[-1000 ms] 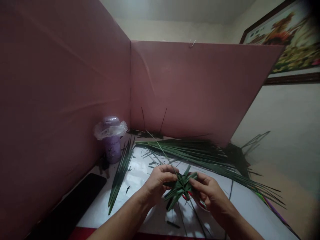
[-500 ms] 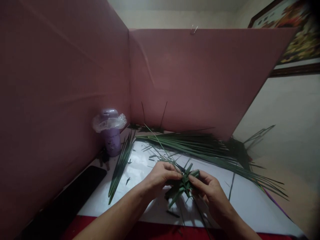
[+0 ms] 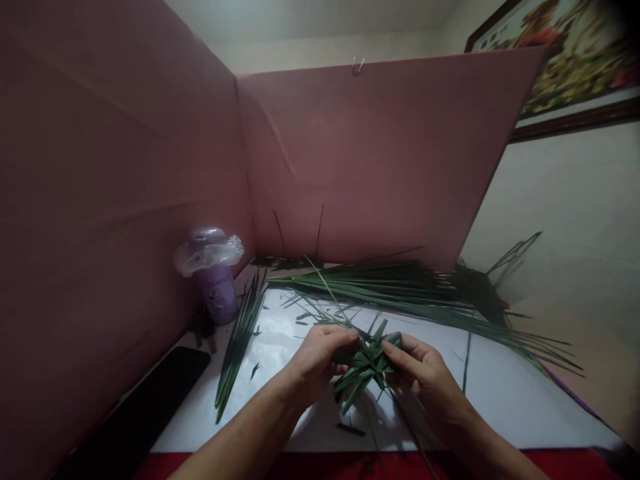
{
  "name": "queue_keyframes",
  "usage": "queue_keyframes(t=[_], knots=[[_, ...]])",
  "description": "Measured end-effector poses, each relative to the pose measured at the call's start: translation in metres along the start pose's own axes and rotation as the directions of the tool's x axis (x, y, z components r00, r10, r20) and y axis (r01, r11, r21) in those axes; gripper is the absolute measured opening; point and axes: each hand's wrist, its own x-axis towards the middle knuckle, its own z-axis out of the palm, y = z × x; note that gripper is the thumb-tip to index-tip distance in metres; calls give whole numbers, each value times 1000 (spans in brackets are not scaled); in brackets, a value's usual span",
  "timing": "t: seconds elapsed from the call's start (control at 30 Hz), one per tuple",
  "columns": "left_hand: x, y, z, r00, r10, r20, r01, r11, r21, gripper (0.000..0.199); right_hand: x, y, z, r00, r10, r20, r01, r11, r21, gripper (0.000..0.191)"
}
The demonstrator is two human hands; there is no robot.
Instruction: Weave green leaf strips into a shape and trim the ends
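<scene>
Between my two hands is a star-like piece of folded green leaf strips (image 3: 367,365), held just above the white table surface. My left hand (image 3: 330,350) grips its left side, thumb and fingers closed on the strips. On the right side, my right hand (image 3: 417,363) pinches a folded loop of leaf between thumb and fingers. Long thin stems trail down from the piece toward the near edge. A short dark leaf scrap (image 3: 351,430) lies below it on the white surface.
A large bundle of long green leaves (image 3: 380,283) spreads along the back. A smaller leaf bundle (image 3: 240,347) lies at left, beside a purple tumbler (image 3: 219,290) wrapped in plastic. A black flat object (image 3: 165,387) rests at the left edge. Pink panels (image 3: 360,160) stand behind.
The view has tilted and shifted slightly. My fingers have moved a little apart on the leaf piece, and more of its centre and lower points now show. Both hands still hold it.
</scene>
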Motion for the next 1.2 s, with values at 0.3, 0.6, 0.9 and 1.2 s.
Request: queue_keyframes(t=[0.3,0.6,0.9,1.2], knots=[[-4,4,5,999,52,-3,-52,999,2,28,2,4,1,1000,-26,-1,26,992,121,21],[-1,2,1,999,32,11,-32,999,0,13,1,3,0,1000,-12,12,11,995,96,21],[-1,0,-3,996,52,71,-50,998,-27,13,0,2,0,999,-42,-22,43,998,36,25],[0,-1,-3,996,59,67,-56,997,-46,16,3,4,-1,997,-79,-12,79,997,27,26]])
